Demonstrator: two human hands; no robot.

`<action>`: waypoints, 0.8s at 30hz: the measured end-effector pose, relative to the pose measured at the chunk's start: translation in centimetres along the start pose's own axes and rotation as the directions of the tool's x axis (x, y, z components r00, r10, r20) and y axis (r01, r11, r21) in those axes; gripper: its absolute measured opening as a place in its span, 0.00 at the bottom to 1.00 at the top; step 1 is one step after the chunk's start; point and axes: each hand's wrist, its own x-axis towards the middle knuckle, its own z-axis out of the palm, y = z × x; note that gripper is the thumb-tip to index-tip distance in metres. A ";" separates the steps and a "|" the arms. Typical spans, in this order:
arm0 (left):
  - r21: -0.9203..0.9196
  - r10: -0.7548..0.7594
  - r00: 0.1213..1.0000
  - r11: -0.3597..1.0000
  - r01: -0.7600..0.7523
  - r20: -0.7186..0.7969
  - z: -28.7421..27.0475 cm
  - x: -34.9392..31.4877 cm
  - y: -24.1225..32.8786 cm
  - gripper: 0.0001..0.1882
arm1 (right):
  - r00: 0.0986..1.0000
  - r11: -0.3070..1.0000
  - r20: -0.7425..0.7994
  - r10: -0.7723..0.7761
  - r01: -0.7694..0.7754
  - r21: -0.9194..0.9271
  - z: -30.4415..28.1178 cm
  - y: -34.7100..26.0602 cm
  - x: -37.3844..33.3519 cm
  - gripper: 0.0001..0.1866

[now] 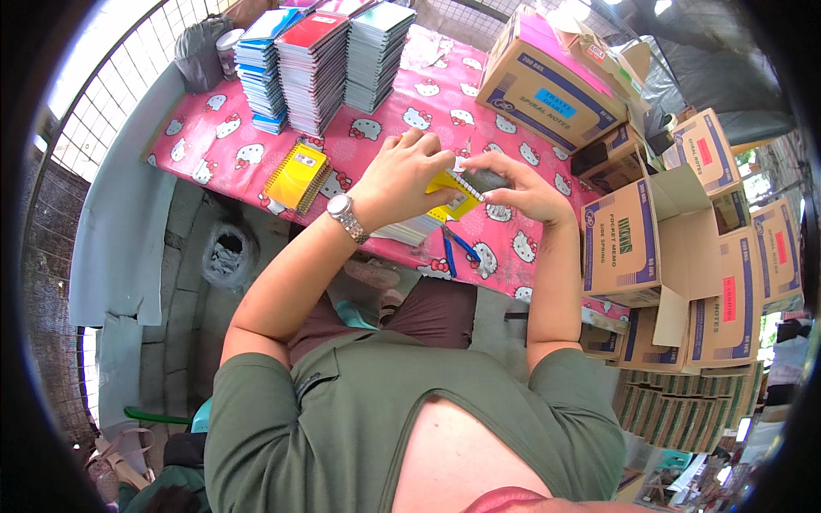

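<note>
A yellow spiral notebook lies on top of a stack of small notebooks near the table's front edge. My left hand, with a metal wristwatch on its wrist, is curled over the left side of the yellow notebook and grips it. From the right, my right hand holds the notebook's coil edge, index finger toward one end and thumb toward the other. Blue-handled scissors, or a similar tool, lie just in front of the stack. Left of my hands sits a short pile of yellow spiral notebooks.
Tall stacks of spiral notebooks stand at the back left of the pink patterned tablecloth. Cardboard boxes crowd the right, one open box with flaps out. A clear bag stands low at left.
</note>
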 end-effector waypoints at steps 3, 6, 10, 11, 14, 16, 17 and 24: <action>-0.019 0.006 1.000 1.000 -0.007 -0.008 0.1 -0.1 -0.1 0.20 | 0.977 0.853 -0.045 -0.207 0.203 0.481 0.5 0.2 -0.7 0.34; -0.032 0.002 1.000 0.999 -0.002 -0.005 -0.1 0.0 0.0 0.21 | 0.995 0.881 -0.011 -0.099 0.093 0.463 0.7 -0.6 -0.3 0.33; -0.038 -0.016 1.000 0.999 0.016 -0.003 0.1 -0.1 0.0 0.22 | 0.963 0.749 -0.074 -0.259 0.249 0.614 0.9 -0.2 -0.3 0.35; -0.040 -0.011 1.000 0.999 0.010 -0.007 0.0 0.1 -0.1 0.22 | 0.981 0.875 -0.081 -0.177 0.194 0.443 0.7 -0.7 -0.2 0.35; -0.027 -0.019 1.000 0.999 0.020 0.014 -0.3 0.0 0.3 0.23 | 0.971 0.787 -0.103 -0.216 0.235 0.571 0.9 -0.6 0.2 0.33; -0.038 -0.037 0.999 0.999 0.037 -0.007 -0.2 0.0 0.2 0.23 | 0.987 0.834 -0.007 -0.160 0.139 0.534 0.7 -0.4 0.7 0.32; -0.041 -0.044 0.999 0.998 0.043 -0.018 -0.2 0.0 0.0 0.23 | 0.997 0.962 0.045 0.061 -0.071 0.264 0.5 -0.6 1.5 0.31; -0.125 -0.075 0.997 0.989 0.074 0.001 -0.3 0.2 -0.1 0.23 | 0.999 0.950 -0.024 -0.044 0.049 0.309 0.5 0.3 2.3 0.31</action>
